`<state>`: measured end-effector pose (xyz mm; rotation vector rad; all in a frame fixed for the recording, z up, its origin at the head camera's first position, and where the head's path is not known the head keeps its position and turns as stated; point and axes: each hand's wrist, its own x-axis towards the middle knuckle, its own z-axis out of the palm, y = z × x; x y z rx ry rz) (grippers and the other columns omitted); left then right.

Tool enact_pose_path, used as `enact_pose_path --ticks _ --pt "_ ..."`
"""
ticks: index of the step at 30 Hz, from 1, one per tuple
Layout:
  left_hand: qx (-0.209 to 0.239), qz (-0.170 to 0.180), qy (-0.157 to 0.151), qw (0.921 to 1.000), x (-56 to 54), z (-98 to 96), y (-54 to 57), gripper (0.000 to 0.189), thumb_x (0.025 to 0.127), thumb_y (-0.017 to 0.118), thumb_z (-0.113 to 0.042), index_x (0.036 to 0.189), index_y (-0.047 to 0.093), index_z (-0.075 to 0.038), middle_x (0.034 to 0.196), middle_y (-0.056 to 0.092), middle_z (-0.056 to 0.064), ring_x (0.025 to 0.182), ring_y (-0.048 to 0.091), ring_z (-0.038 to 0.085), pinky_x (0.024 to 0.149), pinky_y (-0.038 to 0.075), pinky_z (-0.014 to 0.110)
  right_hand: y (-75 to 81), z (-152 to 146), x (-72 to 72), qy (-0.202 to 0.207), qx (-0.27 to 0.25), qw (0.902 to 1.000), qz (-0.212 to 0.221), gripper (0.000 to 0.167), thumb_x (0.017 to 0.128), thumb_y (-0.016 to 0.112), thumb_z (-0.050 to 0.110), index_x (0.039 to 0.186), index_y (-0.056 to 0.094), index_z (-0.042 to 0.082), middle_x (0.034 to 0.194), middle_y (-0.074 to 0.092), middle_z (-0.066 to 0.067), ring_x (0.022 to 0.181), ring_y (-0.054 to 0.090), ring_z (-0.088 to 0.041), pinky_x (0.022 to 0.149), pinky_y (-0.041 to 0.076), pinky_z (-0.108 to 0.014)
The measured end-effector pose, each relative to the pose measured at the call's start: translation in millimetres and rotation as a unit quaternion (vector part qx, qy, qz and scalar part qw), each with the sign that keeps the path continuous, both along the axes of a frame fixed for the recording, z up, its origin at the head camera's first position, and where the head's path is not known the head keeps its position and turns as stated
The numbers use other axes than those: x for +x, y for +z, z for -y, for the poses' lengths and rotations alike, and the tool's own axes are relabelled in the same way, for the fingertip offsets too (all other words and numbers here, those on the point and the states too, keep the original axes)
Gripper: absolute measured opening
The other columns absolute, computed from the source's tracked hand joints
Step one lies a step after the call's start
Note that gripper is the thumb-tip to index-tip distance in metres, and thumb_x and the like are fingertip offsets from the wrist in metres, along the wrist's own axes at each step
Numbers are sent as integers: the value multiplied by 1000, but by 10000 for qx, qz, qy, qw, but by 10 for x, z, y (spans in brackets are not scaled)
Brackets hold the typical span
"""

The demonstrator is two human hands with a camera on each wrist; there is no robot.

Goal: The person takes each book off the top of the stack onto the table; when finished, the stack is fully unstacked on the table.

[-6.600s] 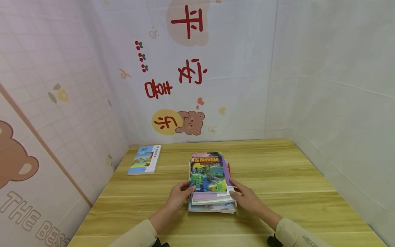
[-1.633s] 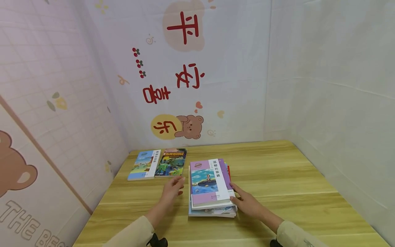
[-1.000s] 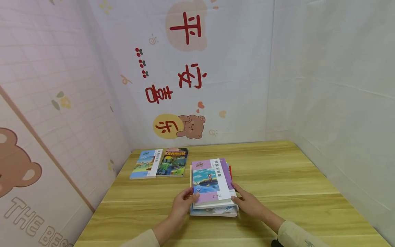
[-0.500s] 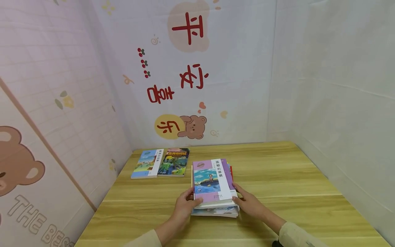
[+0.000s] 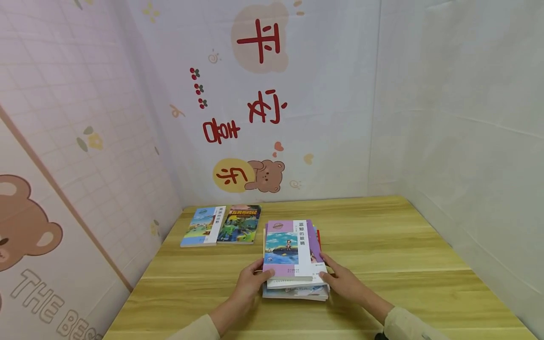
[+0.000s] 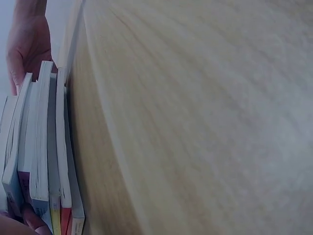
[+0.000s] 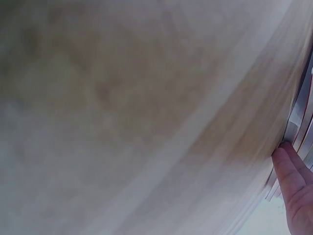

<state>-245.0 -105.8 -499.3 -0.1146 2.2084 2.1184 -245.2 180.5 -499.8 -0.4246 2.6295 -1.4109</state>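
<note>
In the head view a stack of books (image 5: 295,293) lies in the middle of the table. The top one is a purple book (image 5: 285,270) with a seaside picture and a white title strip. My left hand (image 5: 250,283) pinches its lower left corner, thumb on the cover. In the left wrist view, the left fingers (image 6: 35,219) reach in among the book spines. My right hand (image 5: 343,279) rests along the stack's right side, its thumb at the edge of the cover below. The right wrist view has its straight fingers (image 7: 288,169) touching the lowest books.
At the back left of the wooden table (image 5: 382,245) lie a blue book (image 5: 199,227) and a dinosaur-covered book (image 5: 240,224), side by side and face up. Cloth walls (image 5: 327,118) with printed bears stand behind the table and along its sides.
Since the oldest frame the dinosaur book has gone from the stack to beside the blue book. The left hand has come back to the stack, and the purple book has shifted slightly left.
</note>
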Motion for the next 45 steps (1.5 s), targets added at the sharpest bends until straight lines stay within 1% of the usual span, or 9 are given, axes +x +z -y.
enact_pose_path --ticks 3,10,13,18,21,26,31,38,45 --pt "-92 -1 -36 10000 -5 10 31 63 89 75 -11 140 46 12 123 59 19 100 55 24 83 52 29 0 -4 -4 30 12 10000 -18 64 101 58 28 156 31 7 153 36 -24 119 56 -44 100 42 -59" --pt "-14 126 76 9999 -66 35 109 62 86 72 1 140 45 12 126 57 21 107 55 28 93 50 38 -25 -5 -29 99 93 9999 -37 65 102 57 30 156 30 8 154 36 -24 120 56 -44 99 44 -58" --pt "94 90 109 9999 -86 64 129 61 84 69 5 140 46 11 124 57 20 104 55 27 89 52 37 -26 -3 -24 62 104 9999 -4 65 102 57 30 156 30 8 154 36 -23 120 56 -44 99 44 -58" --pt "284 -77 7 9996 -84 156 164 61 82 64 8 140 46 11 124 56 22 95 56 23 79 53 35 -4 -7 -4 53 62 10000 -3 65 101 57 29 156 31 7 152 36 -26 119 57 -45 96 46 -56" --pt "407 -49 -165 9990 -92 228 161 61 84 61 7 142 43 10 124 57 21 92 59 22 78 54 38 6 -11 3 40 88 9999 -54 64 102 57 29 156 31 6 152 37 -26 118 57 -44 96 46 -56" --pt "672 23 -634 9957 -83 344 153 61 88 56 7 145 35 10 126 59 23 93 66 25 85 55 48 20 -17 13 3 113 9999 -84 63 102 57 27 155 31 6 152 37 -27 117 58 -44 98 45 -57" --pt "713 55 -820 9941 -64 407 147 60 92 56 5 146 32 11 131 57 25 98 66 25 89 54 49 22 -21 17 -28 123 9999 -25 63 102 57 27 156 31 7 152 36 -26 118 57 -45 98 45 -57" --pt "928 19 -833 9922 -68 438 115 62 93 56 4 148 29 11 136 54 25 97 64 23 88 54 47 6 -22 6 -41 96 9999 11 64 102 57 29 156 31 8 153 36 -25 118 57 -45 98 45 -57" --pt "1454 -77 -540 9879 -36 526 92 63 92 53 7 149 27 11 135 54 24 94 64 21 82 55 44 3 -8 -16 -11 137 9999 -86 64 102 57 29 156 31 7 152 36 -26 118 57 -44 99 44 -57"
